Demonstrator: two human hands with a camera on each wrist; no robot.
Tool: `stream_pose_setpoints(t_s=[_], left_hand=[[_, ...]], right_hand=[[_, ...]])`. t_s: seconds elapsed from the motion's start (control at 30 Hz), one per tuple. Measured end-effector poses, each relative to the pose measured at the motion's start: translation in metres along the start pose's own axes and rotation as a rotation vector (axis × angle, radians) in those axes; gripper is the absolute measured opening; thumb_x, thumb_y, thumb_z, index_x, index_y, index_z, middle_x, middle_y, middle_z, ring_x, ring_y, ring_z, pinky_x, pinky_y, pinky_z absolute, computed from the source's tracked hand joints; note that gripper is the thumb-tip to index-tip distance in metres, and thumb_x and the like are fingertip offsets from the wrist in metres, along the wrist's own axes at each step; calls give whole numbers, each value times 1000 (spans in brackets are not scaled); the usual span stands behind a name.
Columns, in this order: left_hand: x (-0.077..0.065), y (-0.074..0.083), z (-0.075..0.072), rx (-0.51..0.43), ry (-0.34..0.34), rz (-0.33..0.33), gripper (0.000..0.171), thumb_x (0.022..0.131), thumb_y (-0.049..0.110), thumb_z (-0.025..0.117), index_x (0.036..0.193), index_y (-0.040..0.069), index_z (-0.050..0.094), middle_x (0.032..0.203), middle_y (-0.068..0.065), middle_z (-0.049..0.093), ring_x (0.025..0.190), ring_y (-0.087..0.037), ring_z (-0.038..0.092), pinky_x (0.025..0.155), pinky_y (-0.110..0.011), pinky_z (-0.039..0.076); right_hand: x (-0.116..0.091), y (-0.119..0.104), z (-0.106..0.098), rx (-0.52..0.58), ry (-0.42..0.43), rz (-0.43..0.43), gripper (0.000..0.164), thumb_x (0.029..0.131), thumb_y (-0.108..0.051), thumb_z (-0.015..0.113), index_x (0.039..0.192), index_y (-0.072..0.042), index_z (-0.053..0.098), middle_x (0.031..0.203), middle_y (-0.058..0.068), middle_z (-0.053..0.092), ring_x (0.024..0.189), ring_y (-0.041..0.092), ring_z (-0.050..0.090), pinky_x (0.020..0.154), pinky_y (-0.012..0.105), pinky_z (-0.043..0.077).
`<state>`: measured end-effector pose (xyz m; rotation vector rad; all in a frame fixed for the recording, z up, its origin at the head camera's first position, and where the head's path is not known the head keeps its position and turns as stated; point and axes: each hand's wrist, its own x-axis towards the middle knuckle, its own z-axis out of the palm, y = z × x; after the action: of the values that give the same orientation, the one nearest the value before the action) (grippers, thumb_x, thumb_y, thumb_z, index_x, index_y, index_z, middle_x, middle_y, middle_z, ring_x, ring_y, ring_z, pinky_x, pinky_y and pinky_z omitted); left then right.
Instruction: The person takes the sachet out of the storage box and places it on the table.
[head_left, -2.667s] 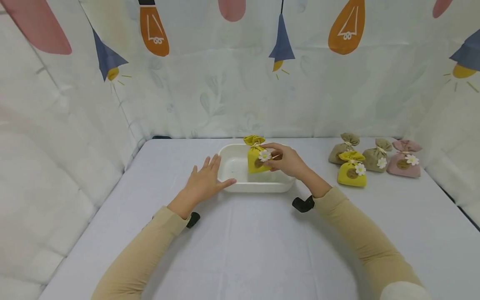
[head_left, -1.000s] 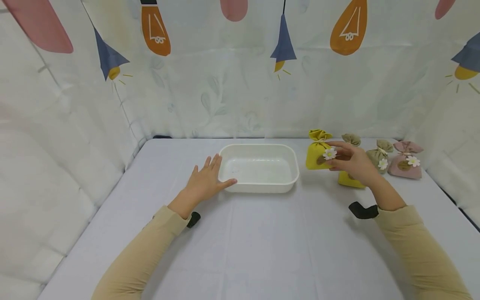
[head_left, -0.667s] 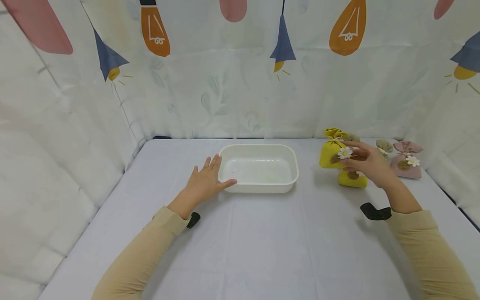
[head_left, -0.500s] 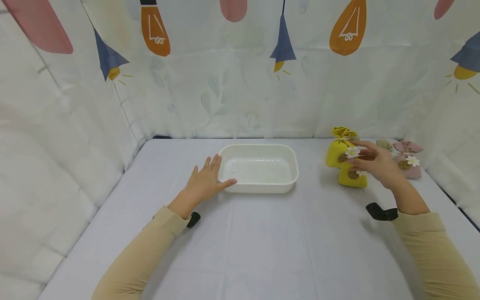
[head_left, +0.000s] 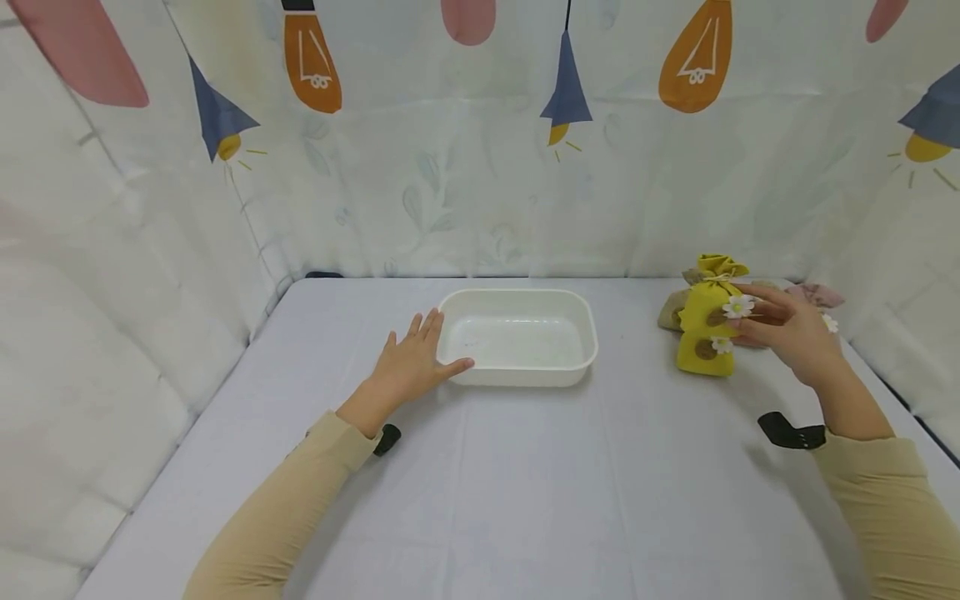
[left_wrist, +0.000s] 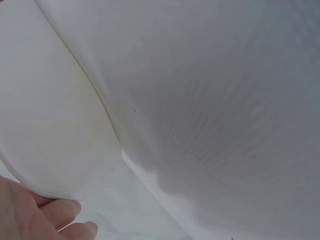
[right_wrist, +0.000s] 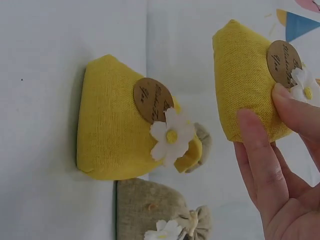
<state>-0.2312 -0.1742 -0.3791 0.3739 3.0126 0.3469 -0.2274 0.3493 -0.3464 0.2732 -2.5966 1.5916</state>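
My right hand (head_left: 801, 335) pinches a small yellow drawstring sachet (head_left: 699, 304) with a round brown label and a white daisy. In the head view it overlaps a second yellow sachet (head_left: 717, 365) on the table; the right wrist view shows the held sachet (right_wrist: 240, 75) raised apart from the standing yellow sachet (right_wrist: 110, 125). My left hand (head_left: 403, 364), fingers straight and spread, rests against the left end of a white rectangular basin (head_left: 517, 377). Nothing lies in the basin. The left wrist view shows only some fingertips (left_wrist: 62, 212) at the basin's wall (left_wrist: 55, 110).
Behind the yellow sachets stands a beige sachet (head_left: 670, 311). A pink sachet (head_left: 817, 294) is mostly hidden by the right hand. One beige sachet (right_wrist: 145, 205) shows low in the right wrist view. A printed curtain (head_left: 480, 192) hangs along the table's back edge.
From over the basin, my right hand has carried the yellow sachet rightward to the group of sachets, still moving right in the last half second. The left hand and basin stay put.
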Motion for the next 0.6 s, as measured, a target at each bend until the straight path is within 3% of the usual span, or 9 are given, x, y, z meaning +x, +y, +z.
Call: stream_pose_setpoints(t_s=[0.2,0.37,0.47,0.6], left_hand=[[-1,1,-1,2,2,1,109,96,73,51,164,0,7,171,-15,8,156,-36,6,119,-67,10],[-2,2,-2,1,4,3,108,96,73,50,164,0,8,170,-15,9,156,-35,7,119,-67,10],[-2,1,-2,3,5,4,108,96,73,50,164,0,8,170,-15,8,156,-35,7,119,-67,11],[-2,1,-2,2,7,5,108,96,73,50,164,0,7,171,-15,8,156,-36,7,119,-68,11]], right_hand=[[-7,8,-10,10,12,18,60,102,-6,64,157,-23,46,123,-13,50,98,-11,56,75,15,56],[-11,19,-25,57,18,37,62,100,-5,66,155,-26,48,123,-16,50,102,-9,55,75,17,57],[-15,23,-32,16,33,76,62,101,-8,66,156,-28,46,126,-14,45,103,-11,48,76,15,56],[-18,28,-42,82,39,114,59,100,-5,66,148,-38,54,117,-17,51,98,-12,53,72,16,57]])
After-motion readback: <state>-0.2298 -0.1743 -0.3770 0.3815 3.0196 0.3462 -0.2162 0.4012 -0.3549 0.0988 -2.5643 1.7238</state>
